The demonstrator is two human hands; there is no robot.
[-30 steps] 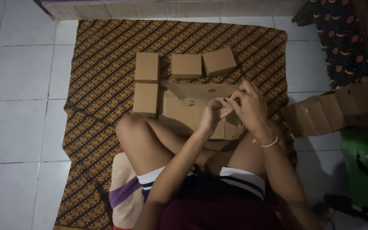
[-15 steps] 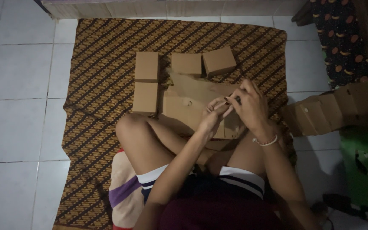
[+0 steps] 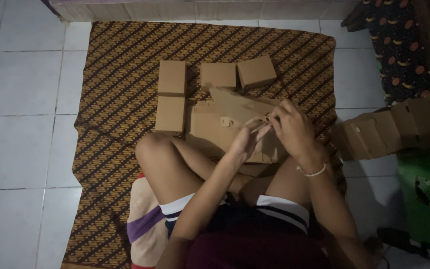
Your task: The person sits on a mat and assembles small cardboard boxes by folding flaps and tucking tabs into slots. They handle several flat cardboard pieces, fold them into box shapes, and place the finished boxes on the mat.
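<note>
Patterned mat (image 3: 125,74) underneath; both hands' fingers, left hand (image 3: 247,142) and right hand (image 3: 292,129), clamped on flat cardboard piece (image 3: 225,122).

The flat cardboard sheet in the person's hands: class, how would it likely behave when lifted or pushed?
The cardboard sheet looks thin and flat, so it is probably light. Both the left hand and right hand grip one edge, which suggests it may flex or sag if held by one corner. Pushed across the patterned mat, it would likely slide, not roll.

Pale beaded bracelet (image 3: 312,172) on right wrist (dark shorts (image 3: 274,206), white-striped hems)
</note>
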